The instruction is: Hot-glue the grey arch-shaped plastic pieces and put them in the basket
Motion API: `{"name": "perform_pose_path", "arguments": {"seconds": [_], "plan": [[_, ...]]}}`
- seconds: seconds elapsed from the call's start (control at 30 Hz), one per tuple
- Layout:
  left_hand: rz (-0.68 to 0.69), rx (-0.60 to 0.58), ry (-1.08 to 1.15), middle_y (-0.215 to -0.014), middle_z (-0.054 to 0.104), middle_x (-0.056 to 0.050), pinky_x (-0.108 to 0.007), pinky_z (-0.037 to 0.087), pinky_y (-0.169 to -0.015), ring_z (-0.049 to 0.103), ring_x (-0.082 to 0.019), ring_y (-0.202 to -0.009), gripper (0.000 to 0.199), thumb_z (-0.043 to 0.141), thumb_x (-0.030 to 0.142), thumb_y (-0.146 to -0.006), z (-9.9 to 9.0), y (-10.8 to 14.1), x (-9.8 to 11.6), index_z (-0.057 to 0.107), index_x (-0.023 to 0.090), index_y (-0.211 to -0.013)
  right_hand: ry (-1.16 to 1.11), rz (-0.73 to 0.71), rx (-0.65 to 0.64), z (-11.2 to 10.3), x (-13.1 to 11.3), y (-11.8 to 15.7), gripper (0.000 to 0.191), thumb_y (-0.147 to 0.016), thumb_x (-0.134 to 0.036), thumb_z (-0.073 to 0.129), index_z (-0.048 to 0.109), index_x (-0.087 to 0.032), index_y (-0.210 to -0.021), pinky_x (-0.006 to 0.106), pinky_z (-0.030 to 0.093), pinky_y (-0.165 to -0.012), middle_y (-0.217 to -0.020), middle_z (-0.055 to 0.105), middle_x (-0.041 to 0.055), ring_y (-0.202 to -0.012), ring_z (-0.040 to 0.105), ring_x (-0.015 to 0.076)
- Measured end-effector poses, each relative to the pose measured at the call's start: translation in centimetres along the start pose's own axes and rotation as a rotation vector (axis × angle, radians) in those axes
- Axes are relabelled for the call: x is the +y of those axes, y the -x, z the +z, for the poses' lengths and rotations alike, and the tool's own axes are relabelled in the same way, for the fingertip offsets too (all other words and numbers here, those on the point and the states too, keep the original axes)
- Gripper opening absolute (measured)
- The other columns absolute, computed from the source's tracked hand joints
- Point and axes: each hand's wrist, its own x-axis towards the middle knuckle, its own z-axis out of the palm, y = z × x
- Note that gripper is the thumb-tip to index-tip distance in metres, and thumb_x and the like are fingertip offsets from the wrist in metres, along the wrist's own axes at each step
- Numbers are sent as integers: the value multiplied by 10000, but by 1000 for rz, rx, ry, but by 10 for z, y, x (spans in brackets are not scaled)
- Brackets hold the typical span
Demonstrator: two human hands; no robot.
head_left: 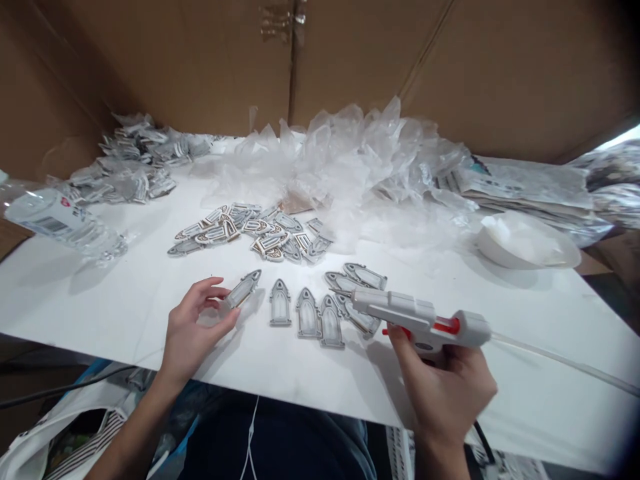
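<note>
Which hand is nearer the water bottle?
Left. The left hand is right of the water bottle, lower in view; the right hand is much farther right.

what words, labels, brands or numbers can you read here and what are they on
No text reads clearly.
Label on the bottle: barcode and lettering, too blurred.
Badge on the glue gun: too small.
Flat packets at right: markings too blurred.

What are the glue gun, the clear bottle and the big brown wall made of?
Glue gun: probably hard plastic, smooth and pale grey with a soft sheen.
Clear bottle: likely plastic, glossy and see-through.
Brown wall: looks like cardboard, dull, with crease-like lines.
</note>
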Motion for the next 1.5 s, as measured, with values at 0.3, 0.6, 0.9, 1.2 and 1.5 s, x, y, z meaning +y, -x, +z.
{"name": "perform_pose_path", "arguments": {"seconds": [0.3, 0.6, 0.9, 1.2, 1.5], "plan": [[-652, -182, 1137, -1000, 689, -50, -121, 585, -728, 694, -114, -896, 514, 887, 458, -568, -15, 5, 18, 692, 203, -970, 104, 98, -10, 0, -10, -5, 562, -529, -678, 693, 667, -181, -790, 291, 445, -619, -625, 614, 20, -627, 618, 203], [-795, -382, 1377, -976, 716, -15, -37, 554, -721, 694, -57, -877, 396, 895, 370, -592, -6, 19, 31, 730, 206, -912, 105, 112, -26, -1, -13, -5, 554, -532, -667, 690, 661, -182, -799, 303, 443, -645, -667, 632, 26, -641, 615, 205], [-479, -124, 943, -930, 707, -31, -153, 582, -633, 710, -146, -827, 611, 910, 379, -532, -9, 7, 25, 626, 226, -1052, 28, -1, -13, 3, 4, -4, 532, -578, -601, 748, 666, -150, -849, 252, 448, -584, -694, 647, 24, -582, 587, 148], [-2, 69, -59, -1003, 669, -19, -269, 588, -817, 660, -123, -818, 487, 798, 435, -668, 7, 5, 19, 577, 212, -1040, -46, -103, -3, 0, -8, -3, 414, -634, -488, 740, 643, -110, -774, 196, 394, -467, -575, 579, 4, -457, 467, 75], [-83, -69, -360, -975, 657, 29, -325, 541, -819, 653, -154, -815, 478, 693, 506, -712, 22, 8, 17, 535, 297, -1112, -198, 31, 10, 1, -10, -2, 488, -623, -508, 754, 661, -108, -886, 229, 466, -559, -737, 660, 51, -591, 580, 124]]}}
